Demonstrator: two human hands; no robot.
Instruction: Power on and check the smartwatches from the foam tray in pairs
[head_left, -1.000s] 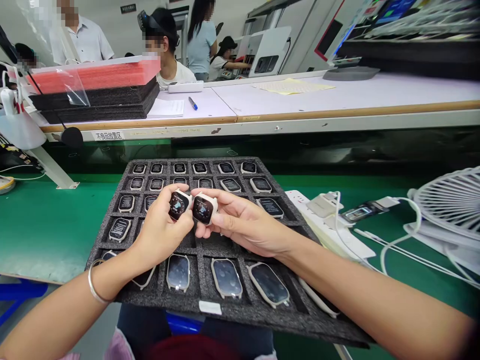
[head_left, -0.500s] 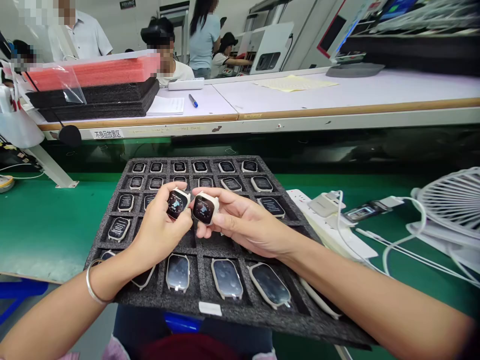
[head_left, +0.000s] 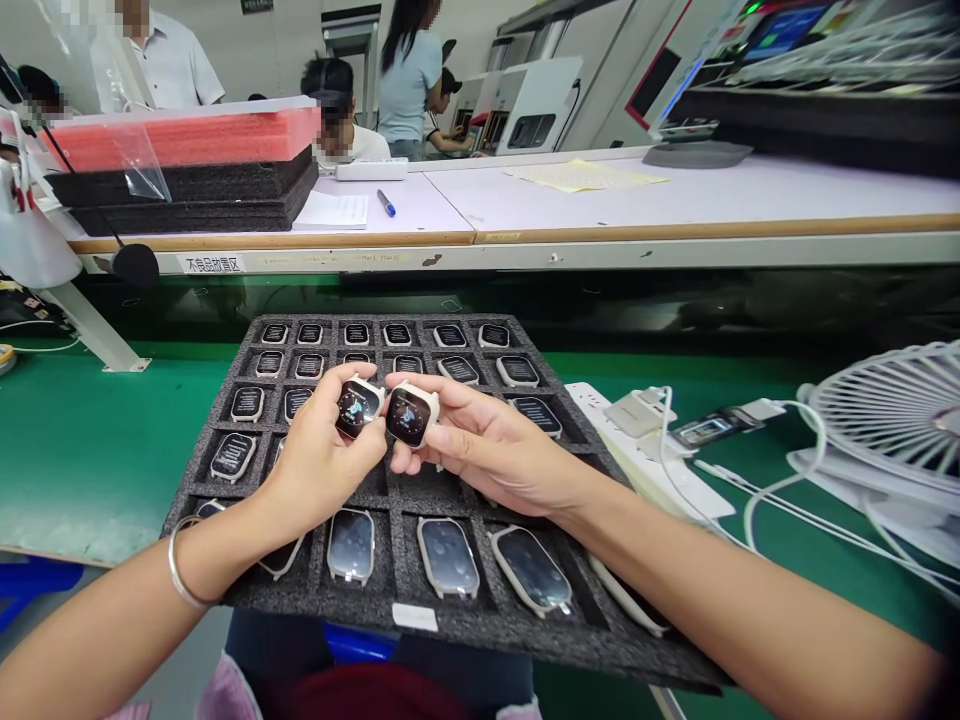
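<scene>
Two smartwatch bodies without straps are held side by side above a dark foam tray [head_left: 304, 590]. My left hand [head_left: 326, 450] is closed on the left smartwatch [head_left: 358, 405], gripping its edges between thumb and fingers. The right smartwatch [head_left: 411, 415] sits in my right hand [head_left: 487, 440], with the thumb on its near side and fingers behind. Both screens are lit and face me. Below, the tray's compartments hold several more watch bodies; those in the near row, such as one watch [head_left: 448, 557], have dark screens. My hands hide some middle compartments.
A power strip [head_left: 592, 400] with a charger and cables lies to the right, beside a white fan [head_left: 892, 410]. Behind, a raised shelf [head_left: 480, 205] carries stacked red and black foam [head_left: 195, 185], a blue pen [head_left: 385, 203] and papers. Several people are beyond it.
The view has shifted slightly, so the tray and fan appear a little further left. Both hands keep their hold on the two smartwatches. Beyond the shelf, a seated person's head has moved.
</scene>
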